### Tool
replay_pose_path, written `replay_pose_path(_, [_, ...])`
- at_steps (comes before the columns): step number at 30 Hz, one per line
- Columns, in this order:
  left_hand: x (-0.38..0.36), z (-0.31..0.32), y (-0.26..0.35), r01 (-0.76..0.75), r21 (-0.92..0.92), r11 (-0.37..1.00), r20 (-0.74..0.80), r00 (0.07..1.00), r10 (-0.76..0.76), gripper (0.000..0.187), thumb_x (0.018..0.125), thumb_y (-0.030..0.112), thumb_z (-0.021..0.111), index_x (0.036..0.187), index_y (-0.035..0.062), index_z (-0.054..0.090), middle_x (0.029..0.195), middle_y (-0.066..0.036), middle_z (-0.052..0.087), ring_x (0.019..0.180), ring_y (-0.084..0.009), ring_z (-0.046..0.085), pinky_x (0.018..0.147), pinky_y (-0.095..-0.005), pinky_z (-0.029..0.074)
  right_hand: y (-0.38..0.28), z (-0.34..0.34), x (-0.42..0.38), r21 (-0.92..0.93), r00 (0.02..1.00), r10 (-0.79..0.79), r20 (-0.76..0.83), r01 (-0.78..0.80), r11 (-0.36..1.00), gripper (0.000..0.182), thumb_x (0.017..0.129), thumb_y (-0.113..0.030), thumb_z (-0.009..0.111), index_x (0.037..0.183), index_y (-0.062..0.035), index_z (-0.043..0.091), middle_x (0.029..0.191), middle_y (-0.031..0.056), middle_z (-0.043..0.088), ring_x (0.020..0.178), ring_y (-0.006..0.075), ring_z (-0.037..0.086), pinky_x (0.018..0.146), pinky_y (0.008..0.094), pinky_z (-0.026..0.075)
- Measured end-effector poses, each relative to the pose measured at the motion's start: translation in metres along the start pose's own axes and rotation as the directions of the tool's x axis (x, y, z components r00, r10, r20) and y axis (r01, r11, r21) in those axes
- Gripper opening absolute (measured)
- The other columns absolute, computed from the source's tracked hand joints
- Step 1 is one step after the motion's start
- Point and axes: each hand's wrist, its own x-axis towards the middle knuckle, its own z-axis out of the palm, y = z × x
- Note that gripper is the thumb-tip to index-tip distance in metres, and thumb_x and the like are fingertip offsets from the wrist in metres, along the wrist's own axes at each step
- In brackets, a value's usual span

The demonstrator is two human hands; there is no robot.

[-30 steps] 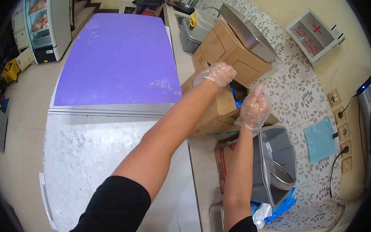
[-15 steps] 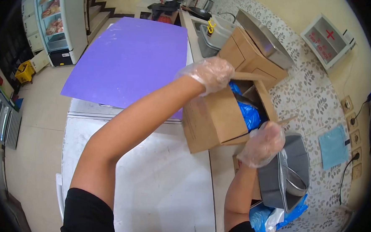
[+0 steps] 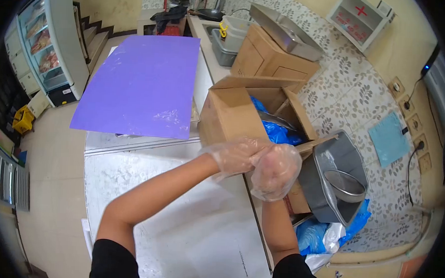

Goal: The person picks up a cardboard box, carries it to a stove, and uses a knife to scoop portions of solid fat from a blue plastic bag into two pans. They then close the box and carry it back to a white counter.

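Note:
My left hand (image 3: 236, 156) and my right hand (image 3: 276, 171), both in loose clear plastic gloves, meet just in front of an open cardboard box (image 3: 227, 114). The left fingers are closed against the right hand; whatever lies between them is hidden. My right hand is curled, its fingers blurred under the crinkled plastic. Inside the box lies a blue plastic bag (image 3: 282, 134) with a flat dark metal piece (image 3: 276, 120) across it. One flap of the box stands raised at the back.
A purple board (image 3: 140, 84) covers the far part of the white freezer top (image 3: 178, 212). To the right, a grey bin (image 3: 325, 194) holds a metal strainer (image 3: 346, 184). Behind the box, a metal tray (image 3: 293, 34) rests on another carton (image 3: 267, 56). Blue and white bags (image 3: 313, 237) lie below the bin.
Both hands have left the box's flaps and come together nearer to me. The back flap now shows raised. The view has shifted, too.

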Motion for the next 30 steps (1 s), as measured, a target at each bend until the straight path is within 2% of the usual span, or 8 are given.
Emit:
replay_pose_path(4, [0.033, -0.008, -0.004, -0.033, 0.017, 0.999, 0.379, 0.925, 0.024, 0.051, 0.104, 0.038, 0.040, 0.149, 0.0161, 0.044, 0.147, -0.016, 0.051, 0.132, -0.0357, 0.050, 0.109, -0.0414, 0.041, 0.053, -0.011, -0.016, -0.127, 0.994, 0.077, -0.083, -0.087, 0.988, 0.029, 0.089, -0.016, 0.055, 0.061, -0.0081, 0.050, 0.061, 0.0113, 0.046, 0.060, 0.0336, 0.049, 0.059, 0.0474, 0.037])
replay_pose_path(6, [0.034, -0.005, -0.004, 0.193, 0.063, 0.979, 0.384, 0.901, -0.203, 0.056, 0.104, 0.039, 0.041, 0.154, 0.0153, 0.034, 0.149, -0.015, 0.048, 0.131, -0.0364, 0.050, 0.111, -0.0419, 0.039, 0.091, -0.012, -0.029, -0.192, 0.979, 0.166, -0.118, -0.186, 0.964, 0.031, 0.090, -0.016, 0.052, 0.061, -0.0075, 0.049, 0.061, 0.0129, 0.048, 0.063, 0.0356, 0.050, 0.060, 0.0486, 0.037])
replay_pose_path(9, [-0.011, 0.010, -0.041, 0.233, -0.026, 0.972, 0.200, 0.954, -0.223, 0.057, 0.102, 0.041, 0.047, 0.151, 0.0126, 0.038, 0.148, -0.017, 0.049, 0.130, -0.0368, 0.050, 0.111, -0.0422, 0.038, 0.080, -0.005, 0.002, -0.396, 0.988, 0.094, -0.122, -0.136, 0.908, 0.032, 0.092, -0.017, 0.052, 0.061, -0.0067, 0.051, 0.060, 0.0145, 0.049, 0.062, 0.0374, 0.049, 0.059, 0.0507, 0.035])
replay_pose_path(13, [-0.053, 0.014, -0.002, 0.027, -0.026, 0.999, -0.389, 0.921, -0.035, 0.049, 0.098, 0.039, 0.061, 0.131, 0.0025, 0.059, 0.127, -0.021, 0.064, 0.122, -0.0347, 0.057, 0.106, -0.0423, 0.041, 0.059, 0.018, 0.027, -0.336, 0.992, 0.116, -0.056, -0.128, 0.933, 0.036, 0.093, -0.017, 0.056, 0.059, -0.0054, 0.051, 0.059, 0.0161, 0.050, 0.061, 0.0380, 0.051, 0.060, 0.0511, 0.035])
replay_pose_path(16, [-0.057, 0.034, -0.014, 0.331, -0.057, 0.942, -0.439, 0.839, -0.322, 0.036, 0.094, 0.032, 0.067, 0.115, 0.0019, 0.070, 0.105, -0.018, 0.073, 0.098, -0.0344, 0.068, 0.086, -0.0403, 0.053, 0.044, 0.020, 0.031, -0.382, 0.992, 0.109, -0.069, -0.128, 0.915, 0.037, 0.093, -0.016, 0.060, 0.057, -0.0061, 0.054, 0.055, 0.0146, 0.049, 0.056, 0.0362, 0.051, 0.059, 0.0496, 0.036])
replay_pose_path(19, [-0.063, 0.032, -0.004, 0.312, -0.292, 0.904, -0.479, 0.771, -0.420, 0.032, 0.094, 0.027, 0.070, 0.109, -0.0015, 0.071, 0.091, -0.011, 0.075, 0.081, -0.0270, 0.070, 0.076, -0.0378, 0.054, 0.028, 0.022, 0.039, -0.327, 0.994, 0.098, -0.046, -0.107, 0.939, 0.045, 0.093, -0.020, 0.062, 0.050, -0.0094, 0.052, 0.051, 0.0111, 0.052, 0.052, 0.0334, 0.052, 0.059, 0.0471, 0.038])
replay_pose_path(22, [-0.067, 0.026, 0.007, 0.245, -0.405, 0.881, -0.598, 0.658, -0.458, 0.033, 0.092, 0.027, 0.073, 0.106, -0.0032, 0.070, 0.093, -0.010, 0.075, 0.081, -0.0205, 0.068, 0.076, -0.0350, 0.053, 0.015, 0.031, 0.053, -0.262, 0.996, 0.068, -0.065, -0.082, 0.962, 0.052, 0.094, -0.026, 0.063, 0.044, -0.0118, 0.052, 0.045, 0.0088, 0.051, 0.047, 0.0316, 0.050, 0.058, 0.0453, 0.038])
replay_pose_path(30, [-0.113, 0.047, 0.051, 0.453, -0.182, 0.873, -0.730, 0.533, -0.429, 0.036, 0.092, 0.032, 0.072, 0.099, -0.0032, 0.072, 0.088, -0.014, 0.074, 0.078, -0.0201, 0.067, 0.074, -0.0365, 0.052, -0.029, 0.005, 0.037, -0.151, 0.995, 0.087, -0.050, -0.094, 0.984, 0.049, 0.092, -0.028, 0.066, 0.047, -0.0118, 0.053, 0.049, 0.0082, 0.050, 0.051, 0.0290, 0.050, 0.063, 0.0456, 0.036])
